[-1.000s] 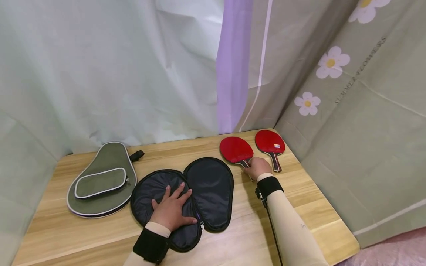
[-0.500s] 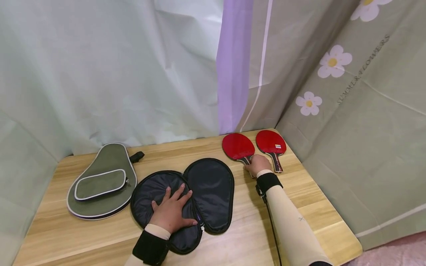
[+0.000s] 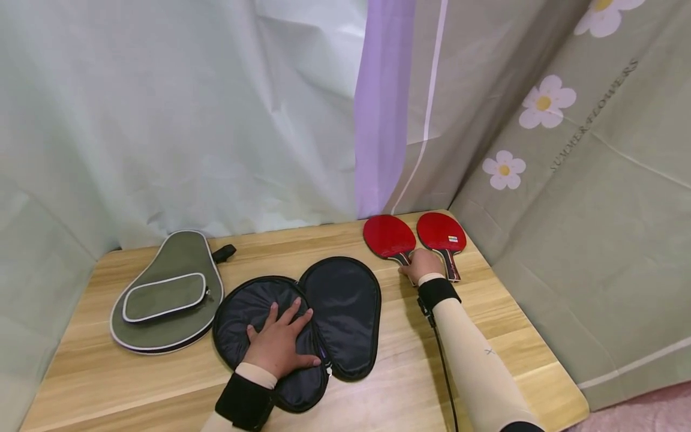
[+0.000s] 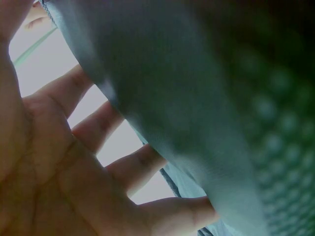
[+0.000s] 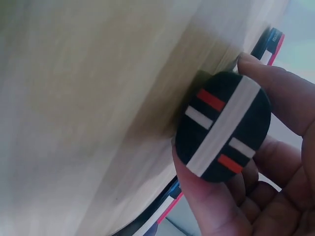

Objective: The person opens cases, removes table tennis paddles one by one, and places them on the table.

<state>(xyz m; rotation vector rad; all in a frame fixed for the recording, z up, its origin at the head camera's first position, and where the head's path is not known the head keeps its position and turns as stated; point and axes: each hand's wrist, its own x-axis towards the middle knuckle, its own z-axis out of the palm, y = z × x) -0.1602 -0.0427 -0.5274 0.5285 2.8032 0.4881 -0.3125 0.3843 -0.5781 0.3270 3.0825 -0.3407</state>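
Note:
A red table tennis paddle (image 3: 390, 236) lies at the back right in the head view, with my right hand (image 3: 423, 265) gripping its handle. The striped butt of that handle (image 5: 223, 127) sits between thumb and fingers in the right wrist view. A second red paddle (image 3: 441, 231) rests just to its right. My left hand (image 3: 276, 347) presses with spread fingers on the black paddle case (image 3: 345, 318), which lies unfolded in two halves. In the left wrist view, the fingertips of my left hand (image 4: 64, 157) meet the dark fabric (image 4: 152, 93).
To the left lies an olive paddle case (image 3: 175, 255) with a white-piped pocket (image 3: 164, 298) and a black strap (image 3: 224, 253). Everything is on a wooden table (image 3: 135, 384). Pale curtains (image 3: 232, 120) hang behind and to the sides. A cable (image 3: 445, 378) runs along my right forearm.
My right hand has slid the gripped paddle slightly back and to the right, closer to the second paddle. My left hand has stayed on the black case.

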